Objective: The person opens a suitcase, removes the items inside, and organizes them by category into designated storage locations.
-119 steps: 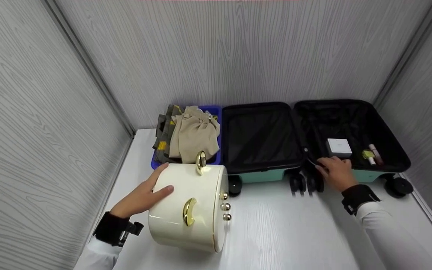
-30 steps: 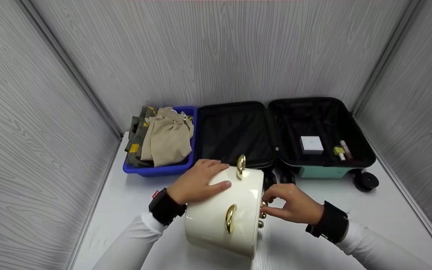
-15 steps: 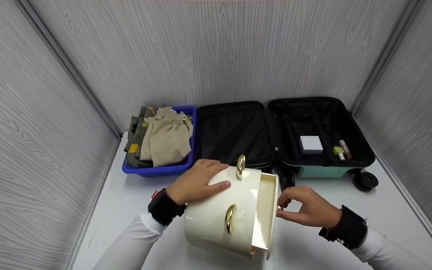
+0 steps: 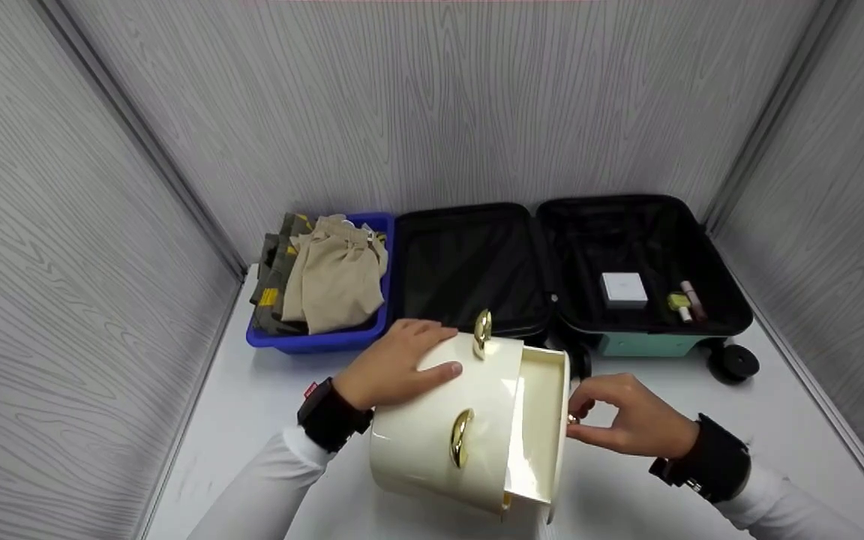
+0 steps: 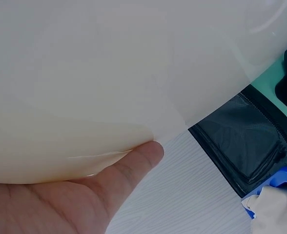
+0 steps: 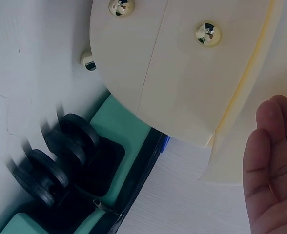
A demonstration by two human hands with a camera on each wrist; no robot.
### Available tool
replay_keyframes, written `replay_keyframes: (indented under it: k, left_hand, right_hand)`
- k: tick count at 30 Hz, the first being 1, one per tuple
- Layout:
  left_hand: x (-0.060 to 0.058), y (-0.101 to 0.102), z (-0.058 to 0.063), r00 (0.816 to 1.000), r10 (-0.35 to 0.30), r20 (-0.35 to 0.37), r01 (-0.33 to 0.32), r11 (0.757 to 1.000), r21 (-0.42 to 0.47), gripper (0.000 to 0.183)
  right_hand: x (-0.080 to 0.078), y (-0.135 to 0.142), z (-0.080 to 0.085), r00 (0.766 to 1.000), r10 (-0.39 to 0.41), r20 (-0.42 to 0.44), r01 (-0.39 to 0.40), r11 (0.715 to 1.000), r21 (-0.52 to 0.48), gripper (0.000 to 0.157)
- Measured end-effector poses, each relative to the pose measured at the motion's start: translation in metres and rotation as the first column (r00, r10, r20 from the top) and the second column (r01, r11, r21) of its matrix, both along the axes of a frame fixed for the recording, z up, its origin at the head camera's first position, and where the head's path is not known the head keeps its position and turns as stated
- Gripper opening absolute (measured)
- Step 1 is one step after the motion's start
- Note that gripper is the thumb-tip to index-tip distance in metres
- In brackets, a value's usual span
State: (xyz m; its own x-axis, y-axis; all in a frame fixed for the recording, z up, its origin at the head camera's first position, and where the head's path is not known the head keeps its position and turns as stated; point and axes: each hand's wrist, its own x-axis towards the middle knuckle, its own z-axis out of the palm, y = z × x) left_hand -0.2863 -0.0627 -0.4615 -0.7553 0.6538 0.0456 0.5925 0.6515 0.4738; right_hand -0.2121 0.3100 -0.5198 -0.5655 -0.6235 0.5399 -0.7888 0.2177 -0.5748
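Observation:
A cream storage box (image 4: 424, 442) with gold handles stands on the white table, its top drawer (image 4: 544, 397) pulled out to the right. The inside of that drawer looks bare. My left hand (image 4: 394, 367) rests on the box's upper left side, fingers and thumb extended; in the left wrist view the thumb lies along the glossy wall. On the drawer's front, my right hand (image 4: 631, 416) pinches a small gold knob (image 4: 573, 419) between thumb and fingers. Lower drawer fronts with another gold knob (image 6: 208, 34) show in the right wrist view.
Behind the box lies an open suitcase (image 4: 469, 262) with black lining. Its right half holds a white box (image 4: 624, 289) and small cosmetic-like tubes (image 4: 685, 301). A blue basket (image 4: 319, 343) to the left holds beige trousers (image 4: 338, 277) and dark patterned clothing (image 4: 271, 292).
My right hand left the suitcase, took the knob and drew the top drawer out rightward. The box and my left hand stayed nearly still over the last second.

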Motion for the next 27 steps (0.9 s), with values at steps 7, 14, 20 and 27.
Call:
replay_keyframes:
  k: [7, 14, 20, 27]
  left_hand:
    - [-0.001, 0.000, -0.001, 1.000, 0.001, 0.000, -0.001, 1.000, -0.011, 0.069]
    - [0.000, 0.000, -0.001, 1.000, 0.005, 0.008, -0.005, 1.000, -0.006, 0.069]
    - [0.000, -0.001, -0.001, 1.000, 0.013, 0.009, -0.013, 1.000, -0.009, 0.069]
    - [0.000, 0.000, 0.000, 1.000, 0.007, -0.007, -0.007, 1.000, 0.003, 0.068]
  right_hand:
    - [-0.001, 0.003, -0.001, 1.000, 0.015, 0.021, -0.015, 1.000, 0.002, 0.030]
    - [-0.022, 0.022, -0.010, 0.989, -0.110, -0.097, 0.107, 0.994, -0.037, 0.018]
    - [-0.065, 0.050, -0.036, 0.826, -0.543, -0.149, 0.561, 0.815, 0.144, 0.035]
    - [-0.101, 0.065, -0.063, 0.770, -0.634, -0.072, 0.611, 0.701, 0.368, 0.038]
